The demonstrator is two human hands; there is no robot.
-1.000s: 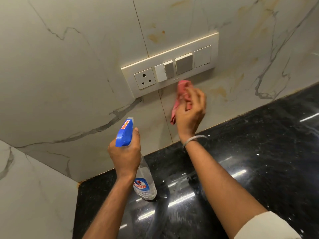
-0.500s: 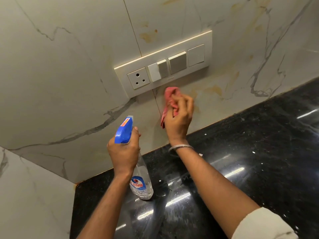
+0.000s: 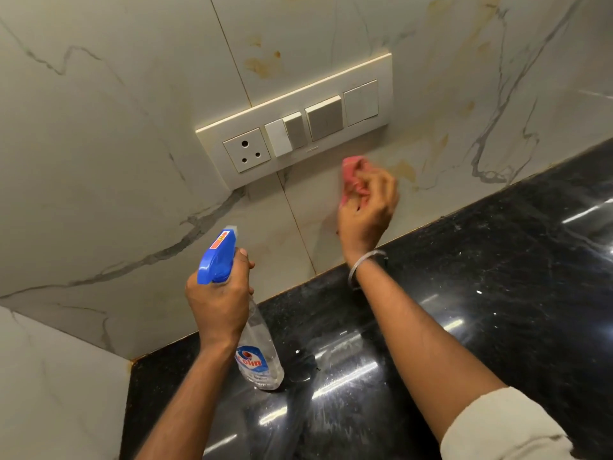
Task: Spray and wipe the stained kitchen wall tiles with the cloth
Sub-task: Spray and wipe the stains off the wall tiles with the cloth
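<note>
The marble-look wall tiles [image 3: 99, 154] carry yellow-brown stains above the switch plate and to the right of it. My right hand [image 3: 366, 210] grips a bunched pink cloth [image 3: 352, 167] and presses it on the tile just below the switch plate, next to a stain [image 3: 404, 169]. My left hand [image 3: 217, 302] holds the neck of a clear spray bottle [image 3: 260, 356] with a blue trigger head [image 3: 217, 255]. The bottle's base is at the black counter; contact is unclear.
A cream switch plate [image 3: 295, 122] with a socket and switches sits on the wall above the cloth. A glossy black counter [image 3: 481, 293] runs below the tiles. A side wall [image 3: 49, 393] closes the corner at the left.
My right hand has carried the cloth to the right along the tile under the switch plate, after a dip down and left. The left hand and bottle have stayed put.
</note>
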